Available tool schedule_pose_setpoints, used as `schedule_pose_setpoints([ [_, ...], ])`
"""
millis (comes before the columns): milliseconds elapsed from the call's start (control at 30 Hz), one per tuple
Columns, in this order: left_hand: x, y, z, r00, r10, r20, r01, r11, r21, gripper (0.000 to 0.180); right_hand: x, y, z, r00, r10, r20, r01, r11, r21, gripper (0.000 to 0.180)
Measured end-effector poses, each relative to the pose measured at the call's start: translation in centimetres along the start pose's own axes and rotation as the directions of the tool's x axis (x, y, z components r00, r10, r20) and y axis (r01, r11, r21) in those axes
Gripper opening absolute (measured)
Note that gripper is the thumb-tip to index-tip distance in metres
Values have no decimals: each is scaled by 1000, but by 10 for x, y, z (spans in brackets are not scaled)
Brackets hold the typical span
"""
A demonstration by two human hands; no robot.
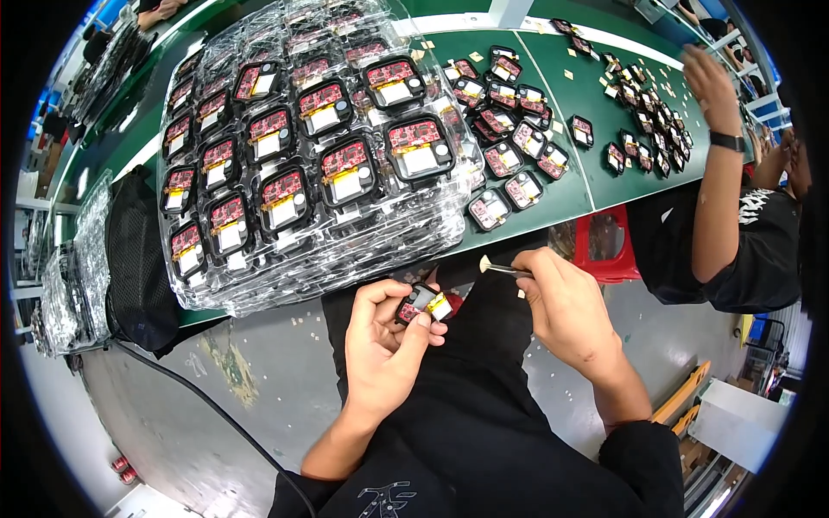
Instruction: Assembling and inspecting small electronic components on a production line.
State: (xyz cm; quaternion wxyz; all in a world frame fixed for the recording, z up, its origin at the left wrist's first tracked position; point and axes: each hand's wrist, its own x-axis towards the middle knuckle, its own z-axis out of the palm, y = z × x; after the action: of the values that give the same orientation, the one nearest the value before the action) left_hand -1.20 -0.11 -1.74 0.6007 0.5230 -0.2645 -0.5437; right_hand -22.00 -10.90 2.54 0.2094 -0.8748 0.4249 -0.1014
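In my left hand (pixel 384 345) is a small black device housing (pixel 417 304) with a red circuit board inside. A silver and yellow battery piece (pixel 439 306) sticks out at its right side, by my thumb and fingertips. My right hand (pixel 566 311) grips metal tweezers (pixel 509 270), held up and to the right of the housing, apart from it. At the tweezers' tip is a small cream-coloured piece (pixel 485 263), like a bit of backing paper. Both hands are over my lap, in front of the table edge.
Stacked clear plastic trays (pixel 345 246) of similar housings stand on the green table (pixel 553 211). Loose housings (pixel 509 160) lie right of them, with paper bits scattered about. A co-worker's raised arm (pixel 721 164) is at the right, near a red stool (pixel 604 246). A black cable (pixel 207 401) runs at left.
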Motion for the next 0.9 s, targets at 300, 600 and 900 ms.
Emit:
schedule_pose_setpoints([
  [300,-1,-3,4,1000,5,6,-5,1000,-20,32,-2,-12,37,922,117,369,-383,407,829,27],
  [600,-3,-9,4,998,47,44,-53,990,130,27,-10,-20,51,914,136,381,-390,46,920,19],
  [900,-2,-10,0,977,164,135,-205,899,387,22,-5,-19,45,944,191,268,-302,182,936,17],
])
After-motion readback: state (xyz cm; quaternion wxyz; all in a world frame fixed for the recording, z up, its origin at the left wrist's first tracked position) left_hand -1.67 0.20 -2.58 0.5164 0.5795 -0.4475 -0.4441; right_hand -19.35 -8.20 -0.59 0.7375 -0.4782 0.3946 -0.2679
